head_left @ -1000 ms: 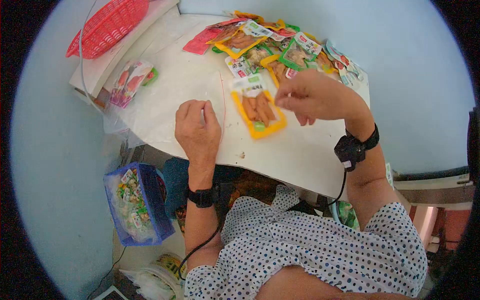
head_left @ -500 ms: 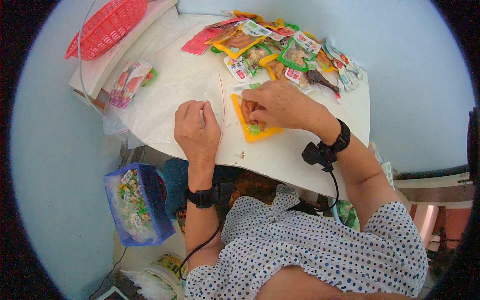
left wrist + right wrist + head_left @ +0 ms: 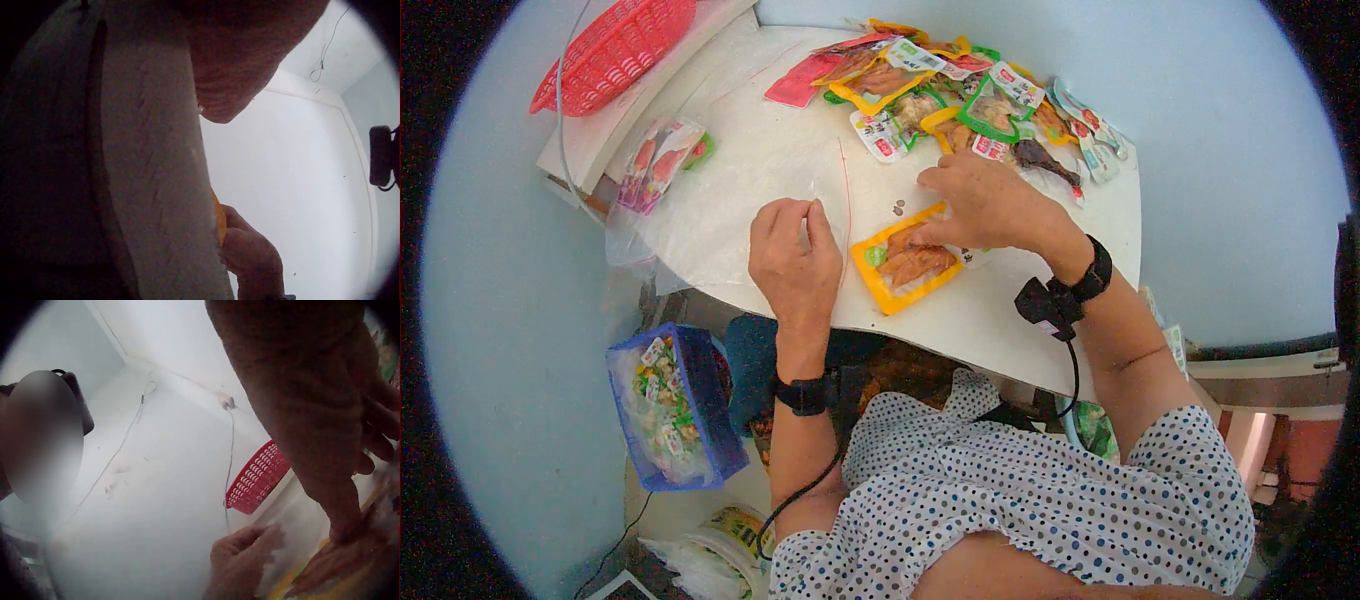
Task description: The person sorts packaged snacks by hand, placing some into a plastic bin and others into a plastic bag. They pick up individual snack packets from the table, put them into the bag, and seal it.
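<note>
A yellow-edged food packet (image 3: pixel 907 260) with brown meat pieces lies on the white table, its green mark toward the left. My right hand (image 3: pixel 990 205) is over its right end, thumb touching the packet's face and the other fingers spread above the table. Its thumb shows pressed on the packet (image 3: pixel 340 569) in the right wrist view. My left hand (image 3: pixel 795 250) rests at the table's front, fingers loosely curled, on a large clear plastic bag (image 3: pixel 730 190) with a red line along its edge. The left hand's palm side is mostly hidden.
Several food packets (image 3: pixel 990 105) are heaped along the back of the table. Another pack (image 3: pixel 658 165) lies on the left, below a red basket (image 3: pixel 615 55) on a white ledge. Under the table's left side stands a blue bin (image 3: pixel 710 420) holding packets.
My right hand came down from the right onto the packet. The packet has turned and shifted slightly toward me, its green mark now at the left. The left hand has not moved.
</note>
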A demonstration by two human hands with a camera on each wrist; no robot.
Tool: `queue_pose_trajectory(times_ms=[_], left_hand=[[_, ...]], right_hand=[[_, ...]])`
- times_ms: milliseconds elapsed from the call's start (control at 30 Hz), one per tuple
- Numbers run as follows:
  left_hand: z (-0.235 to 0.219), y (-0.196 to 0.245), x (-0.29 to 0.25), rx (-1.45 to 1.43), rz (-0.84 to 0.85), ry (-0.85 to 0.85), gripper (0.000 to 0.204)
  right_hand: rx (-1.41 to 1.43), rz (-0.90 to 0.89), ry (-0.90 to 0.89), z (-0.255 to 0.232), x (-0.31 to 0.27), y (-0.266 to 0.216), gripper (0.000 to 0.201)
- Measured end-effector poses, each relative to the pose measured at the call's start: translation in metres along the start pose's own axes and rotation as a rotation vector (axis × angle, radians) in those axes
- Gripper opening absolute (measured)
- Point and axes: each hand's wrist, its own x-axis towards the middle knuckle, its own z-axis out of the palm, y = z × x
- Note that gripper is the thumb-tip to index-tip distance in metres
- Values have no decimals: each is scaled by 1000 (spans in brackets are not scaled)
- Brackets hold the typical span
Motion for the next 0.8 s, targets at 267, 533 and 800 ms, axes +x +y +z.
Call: queue_pose_trajectory(times_ms=[267, 533, 800], left_hand=[[-1, 0, 1, 13, 14, -8, 6], [-1, 0, 1, 15, 21, -7, 6], [0, -1, 0, 14, 22, -3, 5]], right_hand=[[37, -65, -57, 0, 5, 7, 47], [255, 63, -110, -5, 4, 12, 44], [189, -106, -153, -6, -4, 27, 44]])
